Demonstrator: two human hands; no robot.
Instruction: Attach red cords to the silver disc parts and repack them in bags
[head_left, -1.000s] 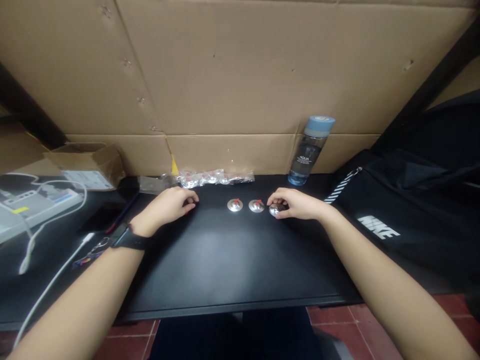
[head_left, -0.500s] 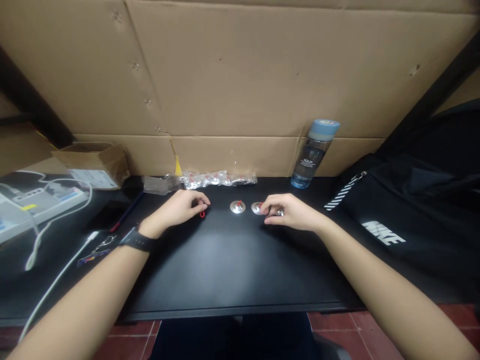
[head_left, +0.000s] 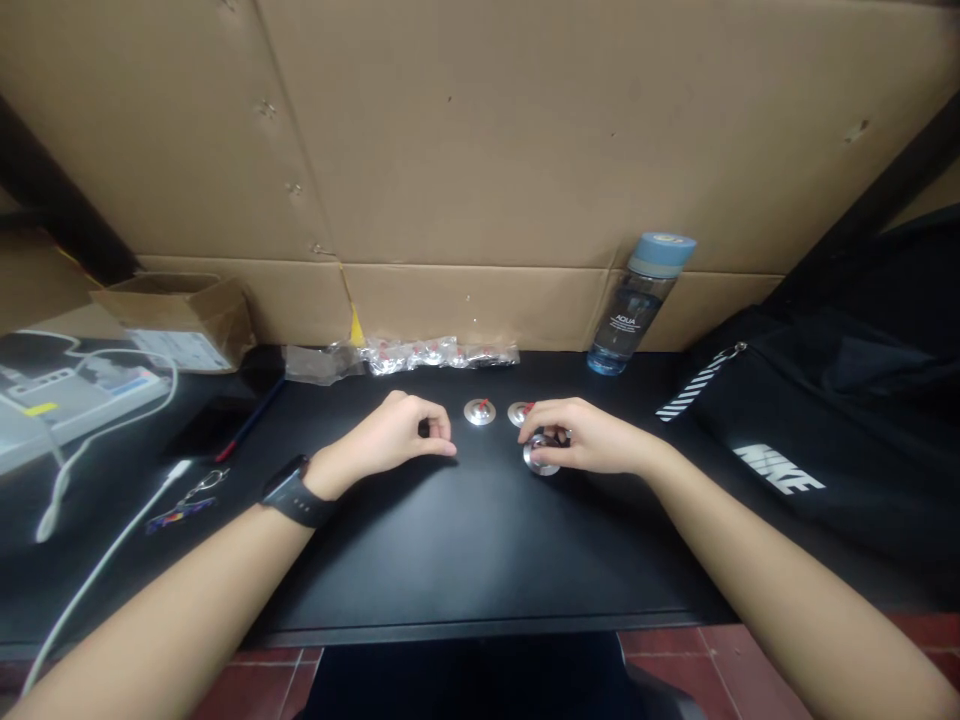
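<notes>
1. I see the right hand (head_left: pixel 581 437) closed on the held disc (head_left: pixel 538 458), a silver piece with thumb on its near side and fingers curled over it.
2. Just beyond those fingertips I find the middle disc (head_left: pixel 516 412), partly covered by the hand, with red on top.
3. Farther left of the right hand, the left disc (head_left: pixel 477 413) lies flat, between both hands and nearer the left one.
4. I see the left hand (head_left: pixel 397 435) with fingers bent and thumb tip close to them; I cannot tell whether anything is inside.
5. Below both hands I have the black desktop (head_left: pixel 450 550) stretching to its front edge.
6. Beyond the left hand I see plastic packets (head_left: pixel 431 355), then the cardboard wall (head_left: pixel 487 150).
7. Beyond the right hand a bottle (head_left: pixel 634 310) leans; farther right, a black bag (head_left: pixel 795 400) bounds that side.
8. Well left of the left hand I note a white power strip (head_left: pixel 82 395).
</notes>
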